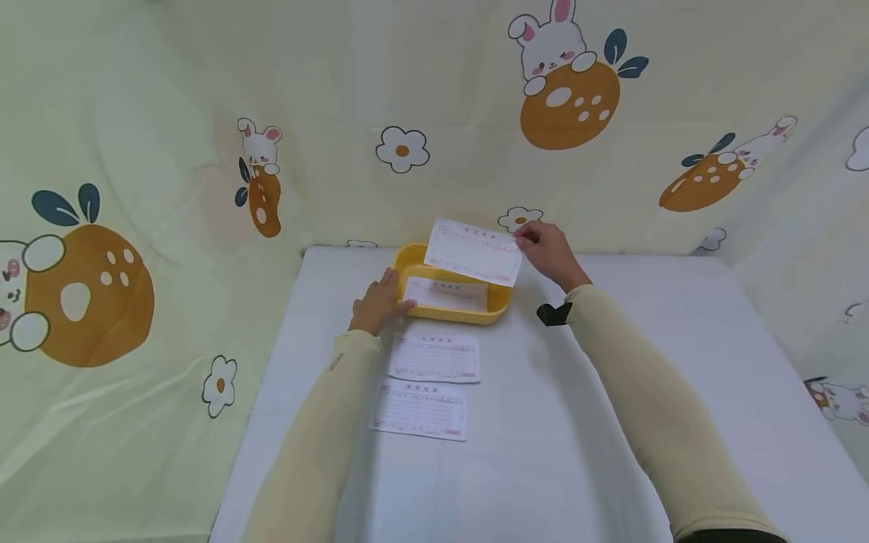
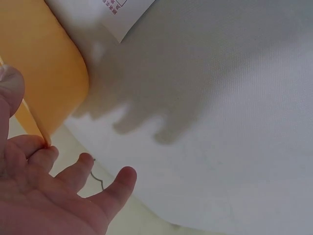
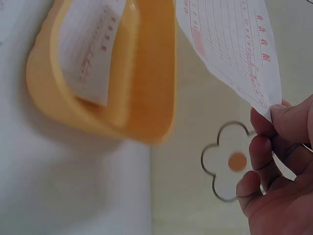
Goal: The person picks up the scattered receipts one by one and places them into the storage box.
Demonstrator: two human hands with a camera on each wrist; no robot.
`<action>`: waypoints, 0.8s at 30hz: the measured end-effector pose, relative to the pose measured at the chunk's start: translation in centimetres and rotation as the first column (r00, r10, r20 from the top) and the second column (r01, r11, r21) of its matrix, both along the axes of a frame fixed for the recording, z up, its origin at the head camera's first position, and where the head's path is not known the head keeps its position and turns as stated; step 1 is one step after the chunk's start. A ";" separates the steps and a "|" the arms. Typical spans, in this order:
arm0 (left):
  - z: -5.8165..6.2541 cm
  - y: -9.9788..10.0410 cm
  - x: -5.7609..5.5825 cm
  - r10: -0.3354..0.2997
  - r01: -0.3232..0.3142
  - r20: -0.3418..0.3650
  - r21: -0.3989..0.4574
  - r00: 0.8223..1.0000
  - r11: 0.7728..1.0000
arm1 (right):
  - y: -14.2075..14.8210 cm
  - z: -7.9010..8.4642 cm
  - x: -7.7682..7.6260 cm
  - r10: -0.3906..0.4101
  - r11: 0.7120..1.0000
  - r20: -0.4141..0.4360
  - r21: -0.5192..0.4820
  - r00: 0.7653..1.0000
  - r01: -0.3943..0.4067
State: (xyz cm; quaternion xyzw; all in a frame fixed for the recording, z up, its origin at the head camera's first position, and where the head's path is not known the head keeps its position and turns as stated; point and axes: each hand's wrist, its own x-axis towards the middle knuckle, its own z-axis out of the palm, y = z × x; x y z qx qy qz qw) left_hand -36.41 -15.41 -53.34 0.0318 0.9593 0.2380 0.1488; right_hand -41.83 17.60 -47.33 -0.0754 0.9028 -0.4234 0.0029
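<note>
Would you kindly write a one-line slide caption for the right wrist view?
The right hand pinches a printed slip by its corner near a yellow tray holding another slip.

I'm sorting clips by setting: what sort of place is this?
Probably a makeshift tabletop workspace: rabbit-print fabric backs a white table bearing a yellow tray and printed receipt slips.

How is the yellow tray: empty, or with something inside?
Not empty: at least one printed receipt slip is inside the yellow tray, as the head and right wrist views show.
</note>
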 end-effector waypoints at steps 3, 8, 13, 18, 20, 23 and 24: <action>-0.1 0.1 -0.1 -0.004 0.004 0.005 -0.013 1.000 1.000 | -1.6 -0.4 -0.7 0.003 1.000 -0.010 -0.004 1.000 -0.003; -0.2 0.0 -0.2 -0.006 0.006 0.002 -0.025 1.000 1.000 | -4.3 -0.8 -1.3 0.005 1.000 0.001 -0.020 1.000 -0.005; -0.3 -0.1 -0.2 -0.011 0.011 -0.010 -0.017 1.000 1.000 | -6.1 -1.2 -1.5 0.001 1.000 0.020 -0.022 1.000 0.000; -0.4 -0.3 -0.4 -0.009 0.009 -0.006 -0.040 1.000 0.999 | -6.6 -1.9 -1.5 -0.008 1.000 0.031 0.000 0.999 0.008; -0.4 -0.3 -0.5 -0.010 0.010 0.001 -0.049 1.000 0.999 | -6.4 -2.2 -1.5 -0.021 1.000 0.036 0.008 0.999 0.021; -0.5 -0.4 -0.6 -0.008 0.009 0.006 -0.042 1.000 0.999 | -6.1 -2.7 -1.4 -0.037 0.999 0.052 0.011 0.998 0.036; -0.5 -0.4 -0.6 -0.008 0.008 0.004 -0.038 1.000 0.999 | -6.1 -2.8 -1.4 -0.040 0.999 0.058 0.009 0.998 0.040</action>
